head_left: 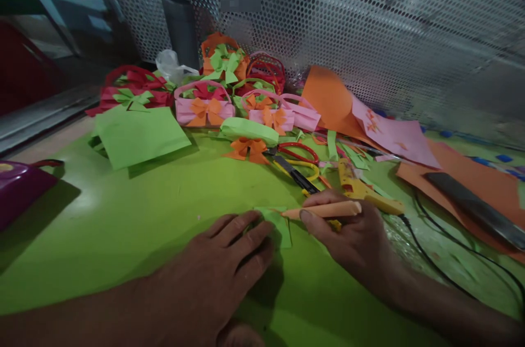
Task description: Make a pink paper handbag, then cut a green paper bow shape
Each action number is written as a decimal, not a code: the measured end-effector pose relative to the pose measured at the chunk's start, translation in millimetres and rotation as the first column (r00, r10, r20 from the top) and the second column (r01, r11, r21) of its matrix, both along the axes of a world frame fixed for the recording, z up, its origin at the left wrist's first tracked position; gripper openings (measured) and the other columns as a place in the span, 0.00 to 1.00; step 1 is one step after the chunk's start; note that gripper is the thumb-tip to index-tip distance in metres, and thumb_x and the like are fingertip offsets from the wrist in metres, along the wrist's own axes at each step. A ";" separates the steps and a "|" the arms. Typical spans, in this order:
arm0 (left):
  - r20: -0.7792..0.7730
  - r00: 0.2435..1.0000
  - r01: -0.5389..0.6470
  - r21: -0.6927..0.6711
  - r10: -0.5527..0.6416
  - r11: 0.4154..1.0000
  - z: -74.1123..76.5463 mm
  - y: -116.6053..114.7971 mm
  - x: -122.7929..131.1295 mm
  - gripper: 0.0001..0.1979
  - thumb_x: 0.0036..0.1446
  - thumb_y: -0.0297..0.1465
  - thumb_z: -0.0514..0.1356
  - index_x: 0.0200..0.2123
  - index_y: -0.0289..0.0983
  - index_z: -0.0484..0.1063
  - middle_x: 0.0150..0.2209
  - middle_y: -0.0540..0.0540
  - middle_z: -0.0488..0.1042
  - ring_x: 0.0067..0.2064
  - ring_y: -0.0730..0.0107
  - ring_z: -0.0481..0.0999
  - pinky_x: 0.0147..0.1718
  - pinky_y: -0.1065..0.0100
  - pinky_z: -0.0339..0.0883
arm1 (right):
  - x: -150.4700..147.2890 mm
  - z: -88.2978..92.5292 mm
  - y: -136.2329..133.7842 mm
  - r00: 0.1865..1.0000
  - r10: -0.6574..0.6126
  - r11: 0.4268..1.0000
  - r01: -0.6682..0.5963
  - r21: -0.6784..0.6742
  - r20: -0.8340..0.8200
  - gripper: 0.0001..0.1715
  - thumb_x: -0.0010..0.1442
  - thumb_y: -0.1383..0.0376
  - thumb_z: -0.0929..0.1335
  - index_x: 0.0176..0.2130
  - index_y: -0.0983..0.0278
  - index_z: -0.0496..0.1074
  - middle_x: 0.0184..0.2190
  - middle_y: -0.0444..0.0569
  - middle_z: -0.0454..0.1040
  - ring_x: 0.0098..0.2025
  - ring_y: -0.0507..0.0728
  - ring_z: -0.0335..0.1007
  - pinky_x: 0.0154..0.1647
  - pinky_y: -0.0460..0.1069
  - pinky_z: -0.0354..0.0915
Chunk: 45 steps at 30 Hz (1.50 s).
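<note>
Green paper piece (pixel 284 235) steadied beneath a pen

Toward the near edge of the counter (pixel 123 216), the left hand (pixel 235 257) rests fingertips on the piece, its grip spread and clasping nothing, presumably to prevent sliding. The right hand's (pixel 353 235) grip is pinched around the peach pen (pixel 336 209), tip at the sheet, probably for control. Utility knife (pixel 293 172) and yellow glue gun (pixel 375 198) lie just beyond, apparently for easy reach; paper bags (pixel 184 110) stand toward the far edge.
</note>
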<state>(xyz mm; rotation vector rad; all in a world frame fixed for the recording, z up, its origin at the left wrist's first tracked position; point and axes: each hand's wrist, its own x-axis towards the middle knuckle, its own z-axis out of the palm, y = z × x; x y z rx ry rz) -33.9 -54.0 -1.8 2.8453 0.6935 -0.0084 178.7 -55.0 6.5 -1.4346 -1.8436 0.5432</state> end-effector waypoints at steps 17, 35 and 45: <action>0.014 1.000 -0.010 -0.003 0.010 1.000 0.0 -0.3 -1.1 0.34 0.53 0.51 0.49 0.57 0.35 0.59 0.60 0.40 0.58 0.59 0.48 0.56 0.56 0.51 0.50 | 2.6 6.0 -5.0 0.992 0.041 0.996 -0.030 -0.087 0.121 0.08 0.54 0.71 0.64 0.25 0.65 0.69 0.18 0.39 0.67 0.19 0.48 0.61 0.18 0.43 0.56; 0.023 1.000 -0.006 -0.010 0.006 1.000 -3.5 -0.5 -2.3 0.34 0.53 0.49 0.52 0.58 0.36 0.58 0.61 0.40 0.57 0.60 0.50 0.54 0.57 0.53 0.48 | 3.5 6.8 -10.0 0.988 0.020 0.993 -0.002 -0.119 0.155 0.09 0.52 0.70 0.64 0.22 0.62 0.68 0.17 0.41 0.68 0.19 0.51 0.64 0.17 0.45 0.56; 0.032 0.999 0.001 0.014 -0.001 1.000 -0.6 -0.7 -1.7 0.33 0.54 0.51 0.49 0.56 0.34 0.61 0.59 0.39 0.59 0.59 0.50 0.56 0.56 0.54 0.49 | -0.8 12.6 -6.0 1.000 -0.022 0.998 0.022 0.056 -0.010 0.06 0.51 0.70 0.68 0.25 0.61 0.71 0.20 0.40 0.73 0.21 0.50 0.68 0.20 0.42 0.63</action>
